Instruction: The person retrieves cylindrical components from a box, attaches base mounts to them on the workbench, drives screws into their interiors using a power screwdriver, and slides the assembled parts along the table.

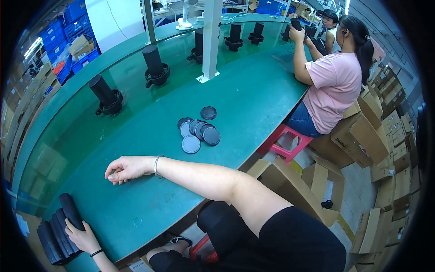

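Note:
My left hand (82, 236) is closed around the lower end of a black cylinder (71, 210) at the near left of the green worktable. Beside that hand lies a row of similar black cylinders (52, 239), close together. My right hand (129, 168) rests over the table with loosely bent fingers and nothing visible in it. Farther up the table, a loose cluster of flat round black caps (191, 144) lies beyond my right forearm. One more round cap (208, 113) sits apart, just behind the cluster.
On the greenish belt (131, 97) stand several black cylinders in ring-shaped bases (156, 75). A white post (210, 45) rises from the table. At the far right, a person in pink (337, 86) holds a black cylinder. Cardboard boxes (290, 186) fill the floor to the right.

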### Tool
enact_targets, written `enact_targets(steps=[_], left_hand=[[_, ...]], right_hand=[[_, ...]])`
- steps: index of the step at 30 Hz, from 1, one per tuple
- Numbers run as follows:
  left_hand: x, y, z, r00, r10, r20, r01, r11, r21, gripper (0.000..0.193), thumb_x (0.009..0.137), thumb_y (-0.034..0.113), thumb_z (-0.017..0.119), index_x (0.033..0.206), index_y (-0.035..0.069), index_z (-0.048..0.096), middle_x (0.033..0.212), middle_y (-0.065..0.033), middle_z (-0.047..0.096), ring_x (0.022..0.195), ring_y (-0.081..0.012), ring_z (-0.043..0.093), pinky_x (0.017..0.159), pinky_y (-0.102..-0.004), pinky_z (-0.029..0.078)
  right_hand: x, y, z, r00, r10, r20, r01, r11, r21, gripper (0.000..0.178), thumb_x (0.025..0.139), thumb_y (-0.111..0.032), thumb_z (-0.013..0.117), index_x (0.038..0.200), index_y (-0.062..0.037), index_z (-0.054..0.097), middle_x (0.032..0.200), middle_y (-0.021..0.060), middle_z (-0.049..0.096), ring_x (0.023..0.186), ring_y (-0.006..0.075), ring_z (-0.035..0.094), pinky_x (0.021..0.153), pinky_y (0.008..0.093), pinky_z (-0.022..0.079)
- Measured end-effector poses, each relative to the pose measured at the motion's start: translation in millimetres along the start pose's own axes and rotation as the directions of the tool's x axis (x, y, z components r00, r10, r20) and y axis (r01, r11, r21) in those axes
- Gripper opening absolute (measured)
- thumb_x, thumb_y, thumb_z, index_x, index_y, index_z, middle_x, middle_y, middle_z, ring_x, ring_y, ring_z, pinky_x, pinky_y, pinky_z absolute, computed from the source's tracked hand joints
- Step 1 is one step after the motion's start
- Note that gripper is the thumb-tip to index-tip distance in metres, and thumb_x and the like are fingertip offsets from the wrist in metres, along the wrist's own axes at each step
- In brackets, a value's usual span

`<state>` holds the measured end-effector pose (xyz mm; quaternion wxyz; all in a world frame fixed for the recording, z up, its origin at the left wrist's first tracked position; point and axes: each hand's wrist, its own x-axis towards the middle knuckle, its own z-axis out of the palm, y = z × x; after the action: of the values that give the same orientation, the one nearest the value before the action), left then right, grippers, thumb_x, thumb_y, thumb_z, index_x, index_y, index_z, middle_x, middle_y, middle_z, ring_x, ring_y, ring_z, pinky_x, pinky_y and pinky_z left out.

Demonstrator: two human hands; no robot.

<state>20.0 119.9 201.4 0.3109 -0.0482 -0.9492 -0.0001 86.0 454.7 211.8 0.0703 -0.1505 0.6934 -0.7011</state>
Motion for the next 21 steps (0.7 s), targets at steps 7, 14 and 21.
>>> enact_targets(steps=[7, 14, 21], left_hand=[[-1.8, 3.9, 2.6, 1.000, 0.005, -0.025, -0.005, 1.000, 0.009, 0.059, 0.078, 0.021, 0.061, 0.131, 0.013, 0.038, 0.114, -0.0135, 0.047, 0.090, -0.0327, 0.054, 0.073, -0.0420, 0.047], [-1.3, 0.9, 5.8, 0.999, 0.003, -0.053, -0.003, 1.000, 0.000, 0.059, 0.077, 0.020, 0.061, 0.131, 0.013, 0.039, 0.112, -0.0138, 0.048, 0.091, -0.0327, 0.053, 0.074, -0.0414, 0.047], [-4.0, 5.2, 4.7, 0.999, 0.001, -0.042, -0.002, 1.000, -0.027, 0.059, 0.077, 0.020, 0.062, 0.131, 0.013, 0.039, 0.113, -0.0140, 0.048, 0.092, -0.0327, 0.053, 0.075, -0.0417, 0.046]], right_hand=[[1.1, 4.5, -1.2, 1.000, -0.009, 0.009, 0.009, 1.000, 0.003, 0.043, 0.086, -0.042, 0.058, 0.107, -0.0044, 0.058, 0.088, 0.0045, 0.063, 0.077, 0.0097, 0.056, 0.069, 0.0235, 0.047], [2.8, 1.6, -0.9, 1.000, -0.019, 0.014, 0.019, 1.000, -0.021, 0.043, 0.086, -0.042, 0.058, 0.107, -0.0042, 0.058, 0.088, 0.0046, 0.063, 0.077, 0.0098, 0.057, 0.069, 0.0236, 0.047], [-0.4, 5.2, -2.6, 1.000, -0.020, 0.016, 0.020, 1.000, -0.010, 0.041, 0.086, -0.040, 0.058, 0.106, -0.0039, 0.058, 0.088, 0.0053, 0.063, 0.076, 0.0102, 0.057, 0.070, 0.0236, 0.048]])
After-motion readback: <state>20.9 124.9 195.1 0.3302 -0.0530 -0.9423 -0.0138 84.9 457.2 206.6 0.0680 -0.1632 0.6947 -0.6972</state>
